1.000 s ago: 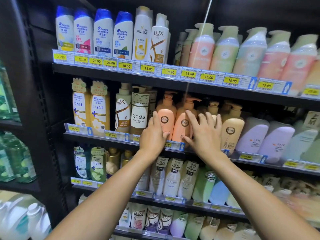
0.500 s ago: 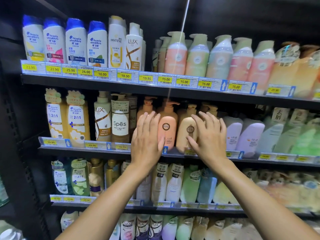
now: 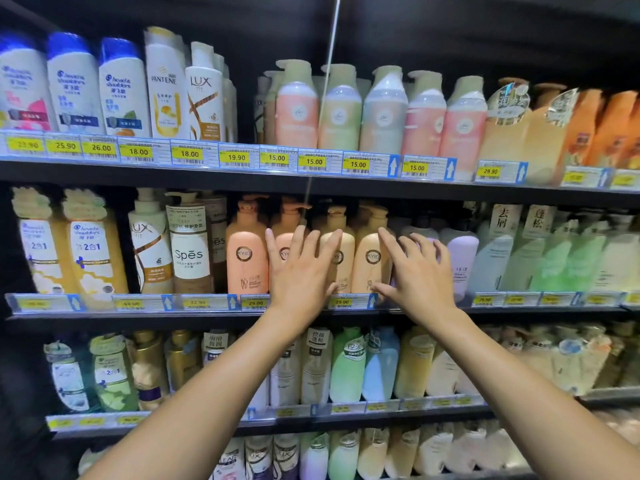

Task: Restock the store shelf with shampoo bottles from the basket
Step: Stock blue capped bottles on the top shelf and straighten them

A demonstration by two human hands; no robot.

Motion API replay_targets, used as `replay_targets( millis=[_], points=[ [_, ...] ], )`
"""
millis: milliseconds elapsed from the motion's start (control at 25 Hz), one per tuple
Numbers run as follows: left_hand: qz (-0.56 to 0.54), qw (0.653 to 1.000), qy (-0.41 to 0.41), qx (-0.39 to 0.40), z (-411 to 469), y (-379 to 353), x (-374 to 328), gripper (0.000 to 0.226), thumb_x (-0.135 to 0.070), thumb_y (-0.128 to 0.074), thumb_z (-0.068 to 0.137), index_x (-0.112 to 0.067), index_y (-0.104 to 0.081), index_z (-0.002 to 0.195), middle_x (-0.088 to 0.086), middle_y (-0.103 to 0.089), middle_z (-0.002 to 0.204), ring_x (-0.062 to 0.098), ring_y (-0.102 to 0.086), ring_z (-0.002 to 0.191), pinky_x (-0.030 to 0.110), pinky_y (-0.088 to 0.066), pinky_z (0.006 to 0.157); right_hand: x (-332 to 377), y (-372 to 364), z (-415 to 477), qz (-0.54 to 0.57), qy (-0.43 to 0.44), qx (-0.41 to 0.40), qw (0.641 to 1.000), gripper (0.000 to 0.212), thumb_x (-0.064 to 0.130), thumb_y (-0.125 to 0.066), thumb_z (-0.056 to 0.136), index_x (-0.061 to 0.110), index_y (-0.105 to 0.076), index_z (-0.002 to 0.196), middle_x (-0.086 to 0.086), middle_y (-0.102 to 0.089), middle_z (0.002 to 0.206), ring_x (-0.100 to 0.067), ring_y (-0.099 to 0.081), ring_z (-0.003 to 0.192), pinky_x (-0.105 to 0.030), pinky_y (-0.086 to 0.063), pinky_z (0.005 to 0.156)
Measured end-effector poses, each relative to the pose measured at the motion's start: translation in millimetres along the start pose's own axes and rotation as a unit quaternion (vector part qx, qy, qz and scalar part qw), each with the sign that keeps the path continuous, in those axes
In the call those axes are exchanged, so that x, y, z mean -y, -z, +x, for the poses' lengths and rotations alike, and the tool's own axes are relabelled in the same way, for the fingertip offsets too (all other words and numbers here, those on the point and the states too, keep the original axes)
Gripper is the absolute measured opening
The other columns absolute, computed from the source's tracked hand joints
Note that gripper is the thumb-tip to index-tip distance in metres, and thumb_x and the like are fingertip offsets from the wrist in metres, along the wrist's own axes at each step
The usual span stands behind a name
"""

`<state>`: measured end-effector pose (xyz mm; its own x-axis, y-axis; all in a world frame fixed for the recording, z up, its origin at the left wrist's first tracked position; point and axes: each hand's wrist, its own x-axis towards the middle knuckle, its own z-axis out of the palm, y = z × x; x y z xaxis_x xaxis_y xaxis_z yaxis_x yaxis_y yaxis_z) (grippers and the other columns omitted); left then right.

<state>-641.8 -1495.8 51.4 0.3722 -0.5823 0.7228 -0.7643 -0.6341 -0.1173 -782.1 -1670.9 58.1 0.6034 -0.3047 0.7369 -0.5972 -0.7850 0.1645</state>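
Observation:
Both my hands are up at the second shelf [image 3: 221, 315], in front of a row of KYIO pump shampoo bottles. My left hand [image 3: 299, 275] lies flat with straight fingers over the second peach bottle [image 3: 287, 233], and its fingertips reach the tan bottle [image 3: 341, 247] beside it. One more peach bottle [image 3: 246, 251] stands free to the left. My right hand [image 3: 417, 275] is spread with straight fingers just right of another tan bottle [image 3: 369, 254] and in front of a lilac bottle [image 3: 462, 261]. Neither hand holds anything. The basket is out of view.
The top shelf [image 3: 311, 181] carries Head & Shoulders, Pantene, Lux and pastel pump bottles. Spes [image 3: 188, 251] and Lux bottles stand left of the KYIO row. The lower shelves are packed with bottles. Yellow price tags line every shelf edge. A thin pale cord [image 3: 330, 53] hangs in front.
The view has shifted right along the shelf. My left hand has slid right off the first peach bottle onto the second. My right hand has moved right, uncovering the tan bottle.

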Motion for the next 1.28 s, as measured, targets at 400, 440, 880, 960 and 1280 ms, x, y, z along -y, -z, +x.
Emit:
replay_targets(
  millis=[400,440,880,960,1280],
  points=[
    [-0.041,0.999,0.010,-0.025,3.5,-6.0,1.2,0.097,-0.053,-0.081,0.078,-0.035,-0.027,0.157,0.003,-0.046,0.149,0.030,-0.036,0.145,0.064,-0.021,0.120,-0.3,-6.3,0.9,0.024,0.002,-0.006,1.000,0.104,0.062,-0.081,0.070,0.034,-0.029,0.155,-0.005,-0.056,0.137,-0.027,-0.045,0.135,-0.051,-0.032,0.110],
    [-0.042,0.999,0.011,-0.026,3.9,-6.0,1.5,0.097,-0.053,-0.081,0.078,-0.035,-0.027,0.157,0.003,-0.046,0.150,0.030,-0.036,0.145,0.064,-0.022,0.120,-0.5,-6.4,1.3,0.023,0.002,-0.006,1.000,0.104,0.062,-0.081,0.070,0.034,-0.029,0.155,-0.005,-0.056,0.137,-0.027,-0.044,0.135,-0.051,-0.032,0.110],
    [-0.031,0.999,0.019,-0.033,4.3,-9.9,0.3,0.094,-0.054,-0.078,0.080,-0.034,-0.027,0.157,0.003,-0.045,0.150,0.030,-0.035,0.146,0.062,-0.020,0.120,-0.3,-10.7,4.4,0.018,-0.002,-0.001,1.000,0.103,0.063,-0.080,0.070,0.033,-0.030,0.155,-0.004,-0.056,0.138,-0.030,-0.040,0.140,-0.056,-0.023,0.117],
    [-0.032,0.999,0.022,-0.032,4.5,-10.8,-0.6,0.093,-0.052,-0.078,0.081,-0.034,-0.027,0.157,0.002,-0.046,0.149,0.030,-0.035,0.146,0.062,-0.019,0.121,-0.1,-12.4,4.5,0.016,-0.001,-0.002,1.000,0.103,0.063,-0.080,0.070,0.033,-0.030,0.155,-0.004,-0.057,0.137,-0.031,-0.040,0.140,-0.057,-0.023,0.117],
    [-0.027,0.999,0.032,-0.025,5.2,-13.1,-1.1,0.090,-0.050,-0.075,0.084,-0.035,-0.025,0.158,0.001,-0.045,0.149,0.029,-0.032,0.147,0.061,-0.016,0.123,1.7,-14.6,6.6,0.008,0.000,-0.005,1.000,0.104,0.062,-0.082,0.069,0.031,-0.033,0.155,-0.005,-0.059,0.134,-0.033,-0.042,0.138,-0.059,-0.023,0.117]
  ],
)
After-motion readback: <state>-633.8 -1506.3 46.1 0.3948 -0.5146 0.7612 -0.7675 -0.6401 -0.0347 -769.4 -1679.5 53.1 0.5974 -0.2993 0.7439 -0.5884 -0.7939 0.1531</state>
